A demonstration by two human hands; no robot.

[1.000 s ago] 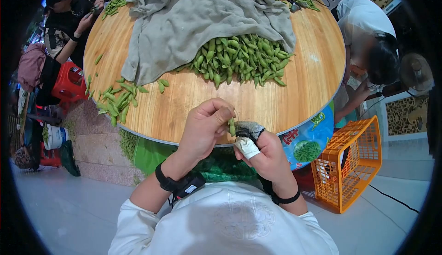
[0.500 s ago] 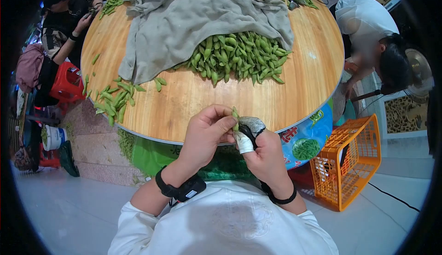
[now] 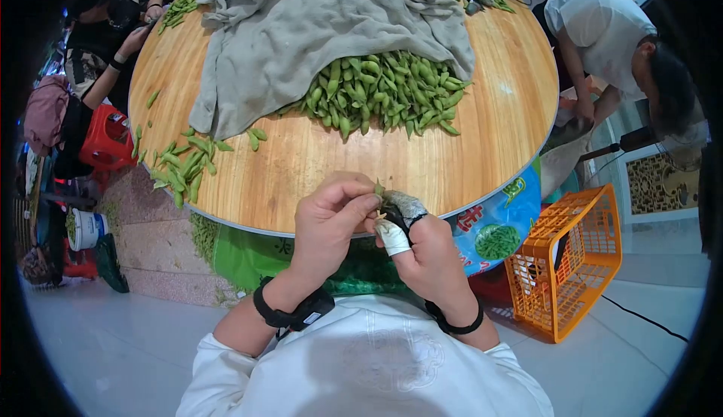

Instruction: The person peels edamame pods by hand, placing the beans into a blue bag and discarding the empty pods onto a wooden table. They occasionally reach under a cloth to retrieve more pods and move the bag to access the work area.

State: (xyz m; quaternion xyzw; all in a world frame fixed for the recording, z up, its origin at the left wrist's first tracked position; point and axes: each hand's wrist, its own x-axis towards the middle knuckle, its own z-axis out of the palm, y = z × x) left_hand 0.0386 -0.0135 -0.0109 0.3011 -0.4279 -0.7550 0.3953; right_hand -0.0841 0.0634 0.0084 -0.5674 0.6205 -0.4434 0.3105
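Just over the table's near edge, my left hand (image 3: 331, 215) pinches a green edamame pod (image 3: 379, 189) between thumb and fingers. My right hand (image 3: 425, 236) meets it from the other side, closed, with its fingertips at the pod. White wrap covers the right thumb, silver wrap covers a finger, and something black sits between them. A small pale bit shows below the pod, between the two thumbs; most of the pod is hidden by my fingers. Beyond my hands lies a large heap of edamame pods (image 3: 380, 93), partly under a grey cloth (image 3: 279, 48).
Loose pods (image 3: 184, 164) lie at the left of the round wooden table (image 3: 248, 191). An orange crate (image 3: 561, 266) stands at the right by a blue printed bag (image 3: 497, 229). One person (image 3: 602, 36) bends down at the right; another person (image 3: 105, 63) works at the far left.
The pod shows less between my fingers, and a pale bit now appears between the thumbs. The person at the right has shifted, arms now more visible. My view has moved slightly.
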